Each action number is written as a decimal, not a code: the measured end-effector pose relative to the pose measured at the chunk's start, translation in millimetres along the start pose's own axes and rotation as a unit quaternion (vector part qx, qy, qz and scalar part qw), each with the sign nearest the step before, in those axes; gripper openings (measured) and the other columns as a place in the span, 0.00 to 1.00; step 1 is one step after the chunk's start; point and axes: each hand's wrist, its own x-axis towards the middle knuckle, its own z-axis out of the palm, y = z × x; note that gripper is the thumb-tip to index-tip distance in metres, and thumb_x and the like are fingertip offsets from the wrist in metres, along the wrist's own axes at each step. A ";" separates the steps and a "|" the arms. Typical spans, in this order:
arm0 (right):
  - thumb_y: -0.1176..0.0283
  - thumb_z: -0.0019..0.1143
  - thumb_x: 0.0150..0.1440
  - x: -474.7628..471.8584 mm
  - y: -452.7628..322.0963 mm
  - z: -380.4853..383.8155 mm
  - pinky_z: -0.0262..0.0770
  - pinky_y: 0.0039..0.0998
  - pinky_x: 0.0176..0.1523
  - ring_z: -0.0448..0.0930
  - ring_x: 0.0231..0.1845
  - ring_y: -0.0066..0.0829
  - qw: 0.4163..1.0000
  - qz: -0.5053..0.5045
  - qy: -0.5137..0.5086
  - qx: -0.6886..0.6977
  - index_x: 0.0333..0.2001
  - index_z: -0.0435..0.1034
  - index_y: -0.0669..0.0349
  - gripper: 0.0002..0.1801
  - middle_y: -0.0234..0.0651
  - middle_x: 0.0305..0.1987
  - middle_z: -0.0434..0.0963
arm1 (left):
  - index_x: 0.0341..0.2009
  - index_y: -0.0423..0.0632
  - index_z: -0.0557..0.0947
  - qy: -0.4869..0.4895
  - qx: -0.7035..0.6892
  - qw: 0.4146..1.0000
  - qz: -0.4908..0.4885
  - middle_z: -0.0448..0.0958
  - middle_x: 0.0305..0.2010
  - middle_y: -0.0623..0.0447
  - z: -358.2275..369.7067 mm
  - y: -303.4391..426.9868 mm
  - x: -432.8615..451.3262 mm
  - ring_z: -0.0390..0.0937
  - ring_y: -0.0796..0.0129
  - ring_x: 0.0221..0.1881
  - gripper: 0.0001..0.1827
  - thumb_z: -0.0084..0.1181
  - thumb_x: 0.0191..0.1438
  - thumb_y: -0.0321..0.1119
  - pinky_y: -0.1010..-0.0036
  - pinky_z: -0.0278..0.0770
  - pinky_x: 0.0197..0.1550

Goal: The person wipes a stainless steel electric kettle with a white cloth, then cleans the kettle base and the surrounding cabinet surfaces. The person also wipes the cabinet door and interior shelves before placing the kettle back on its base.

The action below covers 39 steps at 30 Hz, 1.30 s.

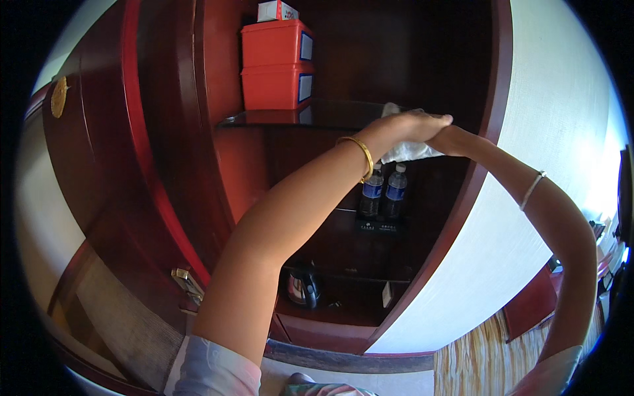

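A white cloth [412, 152] is folded about the front edge of a glass shelf [342, 115], showing above and below it. Over the cloth lies my left hand [416, 124], its wrist ringed by a gold bangle [364, 153]. My right hand [449, 140] meets it from the right, gripping the cloth's right end; its fingers are partly hidden. A silver bangle [533, 190] circles my right forearm. Two plastic water bottles [395, 190] with blue labels stand just below the hands.
Two stacked red boxes [270, 86] sit at the shelf's left, a small carton [276, 11] on top. Below, an electric kettle [301, 288] rests in the dark wooden cabinet [332, 334]. A wooden door [163, 148] with a metal handle [187, 284] stands left; a white wall [540, 109] rises right.
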 end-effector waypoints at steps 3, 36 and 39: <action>0.62 0.36 0.66 30.1 -11.2 5.5 0.66 0.37 0.58 0.72 0.55 0.38 0.994 -0.098 0.027 0.029 0.54 0.66 0.62 0.20 0.45 0.55 0.72 | 0.59 0.41 0.68 -0.018 -0.005 0.995 -0.094 0.65 0.60 0.32 -21.6 -12.4 -19.3 0.57 0.42 0.66 0.40 0.22 0.61 0.62 0.45 0.54 0.62; 0.55 0.51 0.52 136.2 -308.1 53.7 0.74 0.37 0.51 0.76 0.51 0.38 0.935 -0.235 0.266 -0.016 0.50 0.70 0.55 0.24 0.42 0.52 0.74 | 0.35 0.38 0.80 0.371 0.359 0.856 -0.014 0.78 0.37 0.41 -142.4 -122.0 -269.0 0.77 0.49 0.40 0.17 0.45 0.55 0.40 0.59 0.73 0.47; 0.53 0.49 0.53 141.0 -322.7 44.5 0.72 0.34 0.54 0.75 0.55 0.35 0.955 -0.210 0.208 0.010 0.52 0.69 0.55 0.25 0.41 0.55 0.73 | 0.34 0.41 0.80 0.414 0.431 0.794 0.109 0.78 0.39 0.46 -144.8 -114.0 -291.2 0.76 0.54 0.41 0.11 0.51 0.50 0.34 0.63 0.73 0.47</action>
